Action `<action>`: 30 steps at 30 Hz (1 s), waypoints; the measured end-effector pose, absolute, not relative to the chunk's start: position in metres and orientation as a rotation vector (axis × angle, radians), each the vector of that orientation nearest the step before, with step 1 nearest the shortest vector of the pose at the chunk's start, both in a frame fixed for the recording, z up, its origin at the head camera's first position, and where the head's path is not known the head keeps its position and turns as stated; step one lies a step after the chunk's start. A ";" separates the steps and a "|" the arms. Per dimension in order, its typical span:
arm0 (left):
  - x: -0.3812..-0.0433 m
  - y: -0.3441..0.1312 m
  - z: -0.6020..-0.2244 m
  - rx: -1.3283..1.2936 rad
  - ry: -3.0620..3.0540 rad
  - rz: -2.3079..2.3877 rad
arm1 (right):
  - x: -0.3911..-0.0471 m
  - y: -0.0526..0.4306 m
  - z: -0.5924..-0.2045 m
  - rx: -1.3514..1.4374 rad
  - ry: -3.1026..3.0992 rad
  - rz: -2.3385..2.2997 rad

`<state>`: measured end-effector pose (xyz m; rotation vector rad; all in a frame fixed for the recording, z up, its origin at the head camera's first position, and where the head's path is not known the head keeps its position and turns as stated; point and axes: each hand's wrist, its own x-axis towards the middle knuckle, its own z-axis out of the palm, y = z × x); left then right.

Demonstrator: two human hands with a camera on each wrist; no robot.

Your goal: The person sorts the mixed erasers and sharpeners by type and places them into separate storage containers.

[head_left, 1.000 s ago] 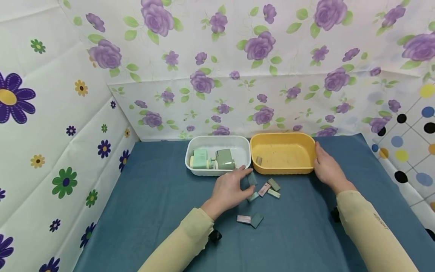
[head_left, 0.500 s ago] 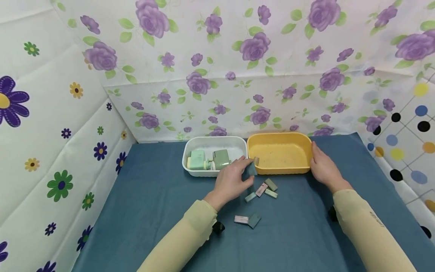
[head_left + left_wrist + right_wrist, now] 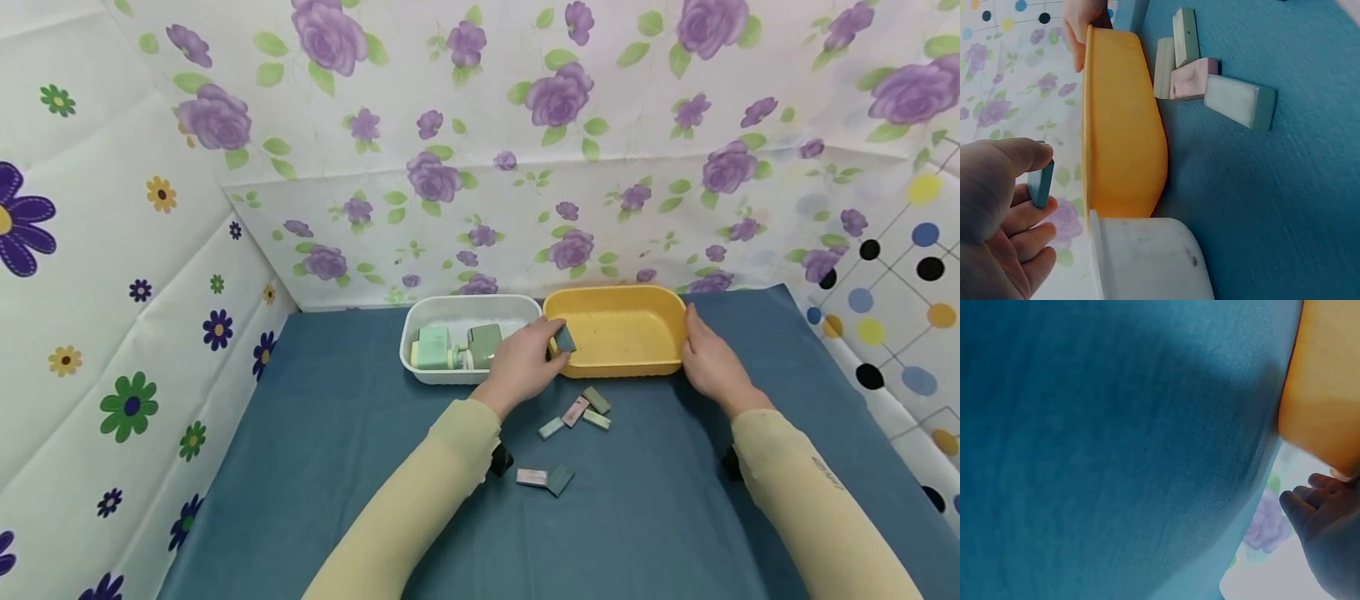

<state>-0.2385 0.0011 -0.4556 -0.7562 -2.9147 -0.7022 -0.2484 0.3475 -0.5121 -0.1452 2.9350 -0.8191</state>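
My left hand pinches a small blue-green rectangular block between thumb and fingers. It holds the block above the left end of the yellow bin. My right hand holds the right end of that bin at its rim, partly hidden in the right wrist view. Several similar blocks lie in front of the bins: a pink block, an olive block, a pale green block and a light teal block. Nearer lie another pink block and a dark teal block.
A white bin stands against the yellow bin's left end. Inside it are two green box-shaped items, one mint and one grey-green. A blue cloth covers the table, and a flowered sheet hangs behind the bins.
My left hand has lifted the blue-green block from in front of the bins, up and slightly right, to the yellow bin's left end. The right hand keeps its place on the bin.
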 end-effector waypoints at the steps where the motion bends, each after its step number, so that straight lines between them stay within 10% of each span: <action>1: -0.241 0.004 -0.455 -0.760 -2.922 -0.694 | -0.249 0.347 -0.511 -0.146 2.936 -0.823; 30: -0.268 0.068 -0.459 -0.897 -3.136 -0.006 | -0.250 0.353 -0.507 -0.234 2.945 -0.747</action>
